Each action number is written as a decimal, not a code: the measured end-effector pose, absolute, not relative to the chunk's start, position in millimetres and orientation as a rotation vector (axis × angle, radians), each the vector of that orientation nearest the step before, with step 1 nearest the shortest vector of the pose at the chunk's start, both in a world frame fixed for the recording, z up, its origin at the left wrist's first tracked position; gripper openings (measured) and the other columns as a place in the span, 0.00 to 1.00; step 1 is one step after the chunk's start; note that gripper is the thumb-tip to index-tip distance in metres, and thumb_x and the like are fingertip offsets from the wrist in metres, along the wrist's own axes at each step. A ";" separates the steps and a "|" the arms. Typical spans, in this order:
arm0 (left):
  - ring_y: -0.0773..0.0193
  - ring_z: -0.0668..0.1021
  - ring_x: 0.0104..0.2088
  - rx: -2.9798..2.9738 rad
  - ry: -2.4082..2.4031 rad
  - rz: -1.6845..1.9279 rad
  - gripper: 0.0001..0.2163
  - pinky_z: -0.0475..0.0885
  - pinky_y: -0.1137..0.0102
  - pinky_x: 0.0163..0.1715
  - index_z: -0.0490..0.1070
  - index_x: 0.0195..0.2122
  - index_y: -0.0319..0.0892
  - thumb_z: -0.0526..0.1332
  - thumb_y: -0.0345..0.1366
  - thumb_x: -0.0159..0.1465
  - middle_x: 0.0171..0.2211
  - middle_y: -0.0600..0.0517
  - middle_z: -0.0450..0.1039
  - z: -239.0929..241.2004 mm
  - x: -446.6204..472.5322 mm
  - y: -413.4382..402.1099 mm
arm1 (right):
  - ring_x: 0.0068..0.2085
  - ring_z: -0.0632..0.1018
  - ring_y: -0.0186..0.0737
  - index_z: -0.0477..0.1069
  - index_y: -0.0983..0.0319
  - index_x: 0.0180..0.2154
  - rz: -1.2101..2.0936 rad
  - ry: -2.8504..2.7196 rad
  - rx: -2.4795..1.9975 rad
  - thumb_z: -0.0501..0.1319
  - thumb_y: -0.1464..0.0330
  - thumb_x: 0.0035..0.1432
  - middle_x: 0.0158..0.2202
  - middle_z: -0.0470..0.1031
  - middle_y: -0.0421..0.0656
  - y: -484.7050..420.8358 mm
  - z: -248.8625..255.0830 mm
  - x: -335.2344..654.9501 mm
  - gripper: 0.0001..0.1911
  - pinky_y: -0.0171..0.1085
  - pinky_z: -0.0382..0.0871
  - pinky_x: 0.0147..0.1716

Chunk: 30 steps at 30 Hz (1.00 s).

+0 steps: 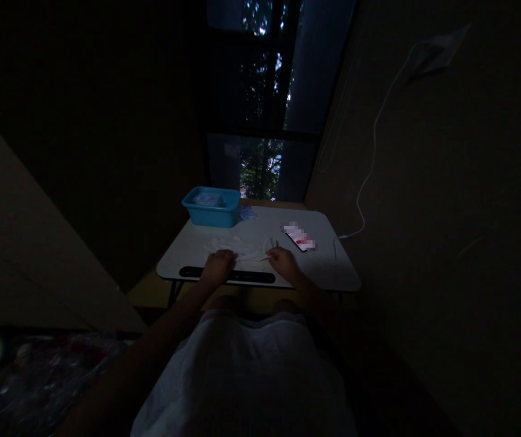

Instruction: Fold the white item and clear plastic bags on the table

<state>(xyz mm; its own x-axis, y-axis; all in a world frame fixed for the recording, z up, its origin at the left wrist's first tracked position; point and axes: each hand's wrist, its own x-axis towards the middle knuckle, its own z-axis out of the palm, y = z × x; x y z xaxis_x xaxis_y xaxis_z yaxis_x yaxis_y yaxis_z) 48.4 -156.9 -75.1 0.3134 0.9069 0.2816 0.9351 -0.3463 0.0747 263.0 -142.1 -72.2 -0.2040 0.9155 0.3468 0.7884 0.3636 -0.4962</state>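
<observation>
A crumpled, thin white cloth (247, 249) lies spread on the white folding table (269, 221) in front of me. At its near left part, my left hand (219, 266) is closed on the cloth, with the fingertips partly hidden. My right hand (284, 262) pinches the right end of it between thumb and fingers, close to a small bunched fold. The dim light leaves the exact kind of cloth item unclear.
A blue plastic basket (212, 215) with pale contents stands at the table's back left, a bluish crumpled piece (247, 212) beside it. A phone (297, 237) lies to the right. A white cable (373, 145) runs from the wall socket (440, 51) to the table's right edge.
</observation>
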 end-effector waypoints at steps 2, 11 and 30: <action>0.57 0.70 0.44 -2.455 -1.732 -0.429 0.12 0.63 0.64 0.41 0.67 0.41 0.38 0.48 0.33 0.61 0.41 0.45 0.70 -75.0 48.6 -156.9 | 0.37 0.74 0.36 0.70 0.64 0.38 0.283 -2.078 -1.412 0.56 0.76 0.45 0.38 0.73 0.45 -141.7 -76.6 263.5 0.15 0.33 0.66 0.39; 0.57 0.70 0.44 -2.458 -1.739 -0.426 0.12 0.63 0.64 0.42 0.66 0.41 0.38 0.48 0.34 0.61 0.42 0.45 0.70 -78.3 46.3 -154.9 | 0.39 0.73 0.37 0.69 0.63 0.37 0.181 -2.111 -1.479 0.54 0.72 0.53 0.38 0.74 0.46 -143.1 -74.9 263.7 0.09 0.33 0.63 0.39; 0.58 0.70 0.44 -2.442 -1.735 -0.422 0.12 0.63 0.65 0.42 0.66 0.42 0.37 0.47 0.34 0.61 0.42 0.45 0.70 -75.0 48.5 -159.4 | 0.41 0.73 0.36 0.71 0.65 0.39 0.164 -2.053 -1.545 0.51 0.78 0.50 0.41 0.74 0.46 -146.2 -75.0 275.7 0.15 0.32 0.63 0.43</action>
